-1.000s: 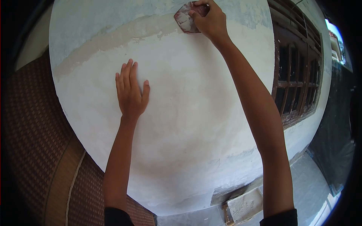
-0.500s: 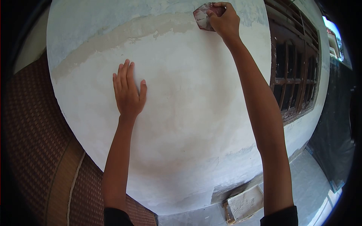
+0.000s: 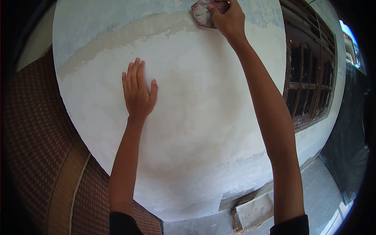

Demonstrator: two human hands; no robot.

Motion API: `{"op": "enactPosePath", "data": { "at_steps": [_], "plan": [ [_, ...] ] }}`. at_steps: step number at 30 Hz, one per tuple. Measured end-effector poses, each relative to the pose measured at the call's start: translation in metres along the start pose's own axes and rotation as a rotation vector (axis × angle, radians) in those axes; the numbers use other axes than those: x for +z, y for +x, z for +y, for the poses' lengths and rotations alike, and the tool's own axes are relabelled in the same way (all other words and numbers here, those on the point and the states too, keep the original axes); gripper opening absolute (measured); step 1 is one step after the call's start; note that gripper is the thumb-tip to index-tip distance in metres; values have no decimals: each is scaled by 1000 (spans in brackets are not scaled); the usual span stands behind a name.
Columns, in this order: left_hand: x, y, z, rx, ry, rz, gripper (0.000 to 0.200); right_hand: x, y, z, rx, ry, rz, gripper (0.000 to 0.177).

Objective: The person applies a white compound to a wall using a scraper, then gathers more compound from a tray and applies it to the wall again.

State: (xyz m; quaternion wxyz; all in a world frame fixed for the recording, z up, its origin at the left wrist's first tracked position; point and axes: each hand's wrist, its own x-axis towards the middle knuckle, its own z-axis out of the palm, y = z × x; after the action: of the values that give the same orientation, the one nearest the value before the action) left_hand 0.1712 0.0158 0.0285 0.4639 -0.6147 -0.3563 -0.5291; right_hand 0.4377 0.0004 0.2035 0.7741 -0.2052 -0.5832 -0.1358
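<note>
My right hand pinches a flat, dark red putty scraper, with the thumb across its white-smeared face. The scraper is against the upper part of the plastered wall, at the end of a damp-looking beige band of putty. Part of my right hand is cut off by the top edge of the view. Lower and to the left, my left hand lies flat on the smooth white part of the wall, fingers pointing up and thumb apart. Nothing is in it.
A shallow tray of whitish putty sits on the grey tiled floor at the wall's foot. To the right is a dark wooden window, with a dark sheet beyond it. Brown woven panelling lines the left side.
My right hand and the scraper have moved slightly up and left along the putty band. My left hand stays flat on the wall; the whole view has shifted a little.
</note>
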Motion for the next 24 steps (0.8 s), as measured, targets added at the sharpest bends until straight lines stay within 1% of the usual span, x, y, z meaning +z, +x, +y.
{"op": "enactPosePath", "data": {
  "at_steps": [1,2,4,6,7,8,10,11,12,14,16,17,18,20,21,22,24],
  "plan": [
    [0,0,0,0,-4,-1,61,9,-5,-1,-67,-12,-44,23],
    [0,-1,0,1,-6,-6,61,16,-8,0,-63,22,-104,24],
    [0,0,-2,19,-6,6,62,9,-10,2,16,-113,-88,23],
    [1,0,-1,9,-3,8,62,0,5,18,27,-140,33,23],
    [1,-1,-1,1,-1,7,62,-6,10,23,122,-99,62,24],
    [0,-2,-1,-3,1,6,62,-3,8,21,122,-98,56,24],
    [1,-1,0,-1,-4,9,62,4,3,16,-20,5,118,26],
    [1,0,0,-3,-7,10,62,9,-5,5,-65,-70,59,27],
    [1,-1,-1,1,-7,7,62,16,-12,8,-89,-25,-28,26],
    [1,0,-1,14,-10,1,62,18,-10,25,-45,-42,-10,23],
    [0,0,-1,9,-8,12,61,2,1,29,-28,-121,116,21],
    [0,0,-1,6,-4,15,61,-3,3,25,-30,-113,161,20],
    [1,0,-1,2,-4,16,61,1,2,22,-30,-111,159,20],
    [2,0,0,-1,-8,18,61,15,-6,11,-75,90,145,22],
    [1,1,-2,4,-11,20,61,24,-13,5,-119,2,104,24],
    [1,0,-1,10,-17,17,61,28,-20,0,-105,-10,9,25],
    [0,0,0,13,-20,8,61,31,-17,12,-30,-77,40,24]
  ]
}}
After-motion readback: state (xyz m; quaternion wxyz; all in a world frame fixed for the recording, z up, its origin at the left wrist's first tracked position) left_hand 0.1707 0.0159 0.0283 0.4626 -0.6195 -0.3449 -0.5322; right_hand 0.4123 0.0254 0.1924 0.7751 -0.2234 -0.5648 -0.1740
